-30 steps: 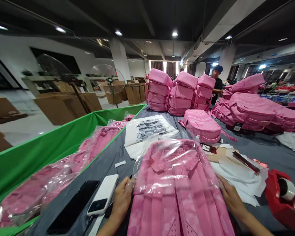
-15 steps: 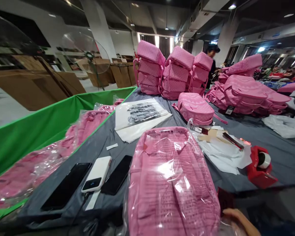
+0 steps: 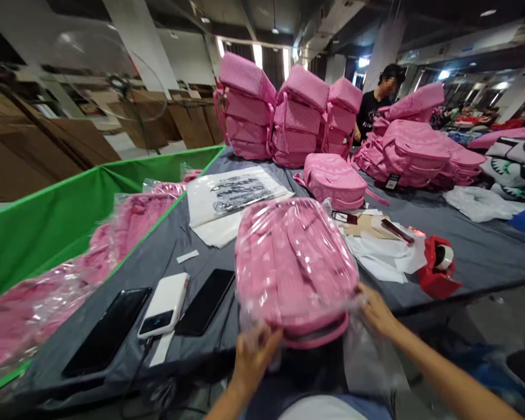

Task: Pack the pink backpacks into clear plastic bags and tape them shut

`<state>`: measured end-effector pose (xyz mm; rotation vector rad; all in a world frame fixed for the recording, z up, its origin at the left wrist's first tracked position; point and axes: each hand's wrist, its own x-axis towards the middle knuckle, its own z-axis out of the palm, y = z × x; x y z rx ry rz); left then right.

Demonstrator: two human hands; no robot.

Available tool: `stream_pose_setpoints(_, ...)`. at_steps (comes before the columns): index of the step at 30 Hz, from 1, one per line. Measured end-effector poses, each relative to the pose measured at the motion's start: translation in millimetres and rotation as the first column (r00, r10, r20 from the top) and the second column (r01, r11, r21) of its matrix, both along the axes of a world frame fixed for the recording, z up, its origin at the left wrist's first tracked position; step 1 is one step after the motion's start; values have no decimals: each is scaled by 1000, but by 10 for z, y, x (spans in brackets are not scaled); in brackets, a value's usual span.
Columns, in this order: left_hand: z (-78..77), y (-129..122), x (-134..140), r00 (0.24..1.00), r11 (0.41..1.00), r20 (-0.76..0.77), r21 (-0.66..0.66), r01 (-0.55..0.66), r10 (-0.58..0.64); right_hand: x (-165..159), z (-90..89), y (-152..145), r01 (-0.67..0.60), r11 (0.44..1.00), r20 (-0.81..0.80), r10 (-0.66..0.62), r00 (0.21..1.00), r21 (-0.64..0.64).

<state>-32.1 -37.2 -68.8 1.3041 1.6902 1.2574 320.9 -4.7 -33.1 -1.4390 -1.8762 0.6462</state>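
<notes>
A pink backpack [image 3: 293, 262] lies at the table's near edge, most of it inside a clear plastic bag [image 3: 370, 344]. Its near end, with a dark zipper line, sticks out of the bag's mouth towards me. At the near left corner my left hand [image 3: 256, 353] pinches the bag's edge. On the right side my right hand [image 3: 374, 309] grips the plastic, and loose film hangs below it.
Phones [image 3: 107, 329] and a white power bank [image 3: 164, 306] lie to the left. Printed white bags [image 3: 236, 198], paper scraps [image 3: 385, 256] and a red tape dispenser [image 3: 437, 268] surround the backpack. Pink backpacks are stacked [image 3: 297, 116] behind; a green-walled bin [image 3: 91, 192] holds bagged ones. A person [image 3: 376, 105] stands beyond.
The backpack now appears flatter and farther from me, its near end showing out of the bag. Both hands have come into view on the plastic. The camera view has shifted.
</notes>
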Motion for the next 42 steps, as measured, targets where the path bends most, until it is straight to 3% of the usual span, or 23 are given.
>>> stream_pose_setpoints(2, 119, 136, -103, 999, 998, -12, 46, -49, 50, 29, 233, 408, -31, 999, -18, 31, 999, 18)
stream_pose_setpoints(4, 218, 252, -306, 971, 965, -13, 116, -237, 240, 175, 384, 627, 119, 989, -32, -116, 993, 93)
stream_pose_setpoints(7, 207, 177, -558, 855, 853, 79, 68, -518, 513, 475, 393, 523, 352, 929, -28, -351, 936, 114)
stream_pose_setpoints(9, 92, -72, -530, 789, 825, 247, -106, -554, 562, 591, 296, 230, 381, 924, 3, -382, 924, 28)
stream_pose_setpoints(11, -33, -375, -325, 758, 854, 397, -289, -432, 517, 583, 200, -126, 384, 922, 9, -384, 923, -52)
stream_pose_setpoints(13, -99, -583, -24, 827, 911, 438, -363, -196, 352, 454, 161, -433, 392, 917, -30, -395, 918, -77)
stream_pose_setpoints(14, -105, -615, 132, 887, 941, 409, -328, -79, 217, 352, 167, -540, 380, 923, -55, -383, 922, -68)
stream_pose_setpoints(16, -89, -513, 420, 967, 981, 245, -158, 117, -75, 100, 207, -626, 295, 955, -73, -295, 953, -2)
stream_pose_setpoints(18, -75, -251, 676, 961, 961, 20, -6, 276, -276, -165, 247, -551, 190, 973, -8, -191, 982, 134)
stream_pose_setpoints(21, -95, 173, 1027, 899, 907, -131, -21, 420, -419, -454, 236, -271, 122, 948, 195, -184, 963, 295)
stream_pose_setpoints(23, -114, 329, 1218, 884, 891, -119, -76, 447, -453, -516, 171, -93, 125, 955, 327, -213, 921, 269)
stream_pose_setpoints(26, -115, 325, 1384, 870, 871, -74, -114, 478, -487, -400, 40, 24, 121, 988, 431, -149, 890, 92)
stream_pose_setpoints(28, -87, 230, 1421, 847, 838, 28, -130, 529, -531, -245, -12, -2, 73, 997, 370, -73, 926, 14)
stream_pose_setpoints(31, -3, 107, 1430, 777, 780, 246, -112, 616, -579, -77, -16, -134, 18, 998, 192, -29, 981, 57)
stream_pose_setpoints(33, 55, 77, 1429, 729, 743, 253, -52, 667, -637, -69, -28, -249, -37, 997, 154, 26, 988, 72)
stream_pose_setpoints(36, 74, 79, 1390, 649, 652, 81, 21, 758, -757, -150, -153, -447, -110, 994, 214, 105, 971, 12)
stream_pose_setpoints(38, 39, 106, 1313, 643, 641, -136, 60, 765, -754, -209, -286, -596, -70, 997, 266, 64, 962, 12)
stream_pose_setpoints(40, 10, 180, 1211, 665, 685, -448, 146, 714, -598, -259, -404, -753, -6, 998, 313, -15, 950, 66)
stream_pose_setpoints(42, 26, 321, 1134, 586, 654, -721, 245, 716, -371, -310, -477, -904, 30, 992, 359, -73, 930, 122)
